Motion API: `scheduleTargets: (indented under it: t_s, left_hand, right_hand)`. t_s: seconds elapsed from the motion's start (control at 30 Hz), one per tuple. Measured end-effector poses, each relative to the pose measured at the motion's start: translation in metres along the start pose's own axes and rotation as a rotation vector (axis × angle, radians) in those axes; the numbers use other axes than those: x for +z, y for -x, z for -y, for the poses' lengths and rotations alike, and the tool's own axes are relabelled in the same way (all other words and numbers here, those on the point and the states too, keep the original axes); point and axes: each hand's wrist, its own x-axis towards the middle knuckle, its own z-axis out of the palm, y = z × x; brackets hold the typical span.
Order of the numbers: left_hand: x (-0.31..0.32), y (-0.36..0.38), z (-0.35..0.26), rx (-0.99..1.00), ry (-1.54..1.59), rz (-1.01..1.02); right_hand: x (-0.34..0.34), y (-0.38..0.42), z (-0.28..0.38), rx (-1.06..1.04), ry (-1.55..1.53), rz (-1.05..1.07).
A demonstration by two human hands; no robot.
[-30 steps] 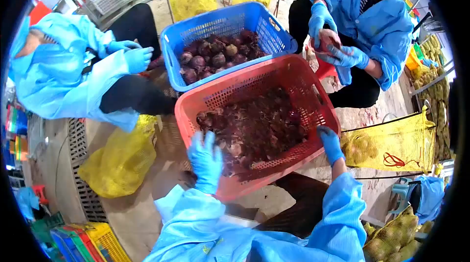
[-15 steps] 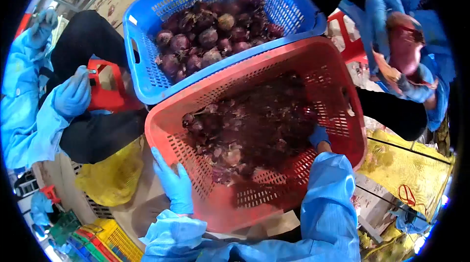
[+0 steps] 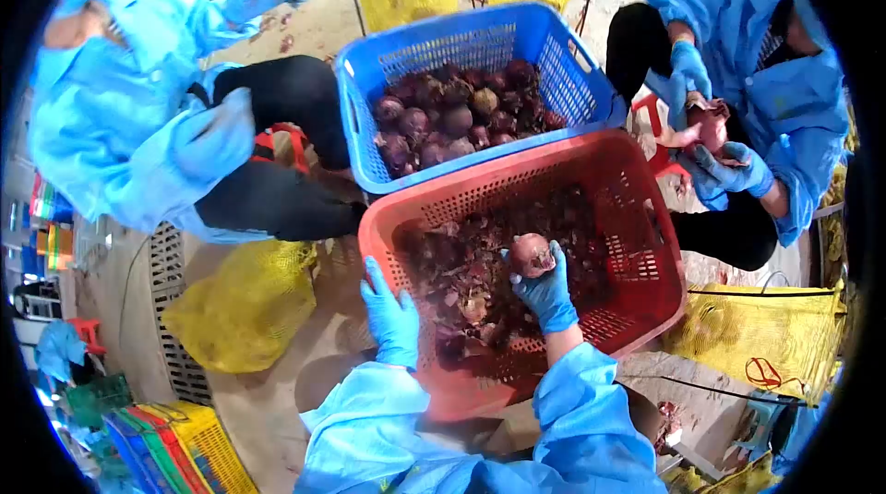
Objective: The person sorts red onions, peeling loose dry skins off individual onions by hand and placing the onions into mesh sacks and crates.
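Observation:
My right hand (image 3: 548,298), in a blue glove, has its fingers closed around a reddish-purple onion (image 3: 532,256) above the red basket (image 3: 544,150). Below it, inside the basket, lie dark purple onions and loose papery skins (image 3: 473,311); my hand hides part of them. My left hand (image 3: 392,326), also blue-gloved, rests against the basket's left rim with its fingers stretched and the thumb apart. Just behind stands a blue basket (image 3: 443,43) with many red onions (image 3: 458,121) in it, its near edge against the red one.
At the right, a co-worker's gloved hands (image 3: 724,171) hold a large onion (image 3: 711,127). Another person (image 3: 138,115) sits at the left near a red stool (image 3: 288,148). A yellow mesh sack (image 3: 245,309) and stacked crates (image 3: 185,448) are at left; more yellow sacks (image 3: 748,332) lie right.
My right hand has come up from the pile inside the red basket and now holds an onion. My left hand stays at the rim. The view has shifted, and the left person's arms have moved.

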Motion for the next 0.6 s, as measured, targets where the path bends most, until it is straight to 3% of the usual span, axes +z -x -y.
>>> scheduleTargets:
  t_s: [0.1, 0.27, 0.37, 0.43, 0.47, 0.6]
  left_hand:
    - [-0.004, 0.001, -0.001, -0.010, 0.074, 0.008]
    - [-0.003, 0.012, 0.009, 0.288, -0.047, -0.255]
    - [-0.023, 0.032, -0.022, 0.474, 1.016, 0.340]
    - [-0.043, 0.060, -0.044, 0.437, 1.177, 0.707]
    - [-0.041, 0.066, -0.050, 0.559, 1.097, 0.654]
    - [-0.053, 0.091, -0.051, 0.411, 1.196, 0.708]
  right_hand:
    - [0.050, 0.034, -0.027, -0.052, 0.022, 0.046]
    - [0.066, 0.083, -0.064, -0.176, 0.219, -0.002]
    - [0.053, 0.103, -0.078, -0.156, 0.268, 0.061]
    - [0.062, 0.121, -0.093, -0.206, 0.334, 0.014]
    - [0.048, 0.114, -0.099, -0.240, 0.299, 0.064]
    - [0.026, 0.123, -0.115, -0.134, 0.129, 0.157]
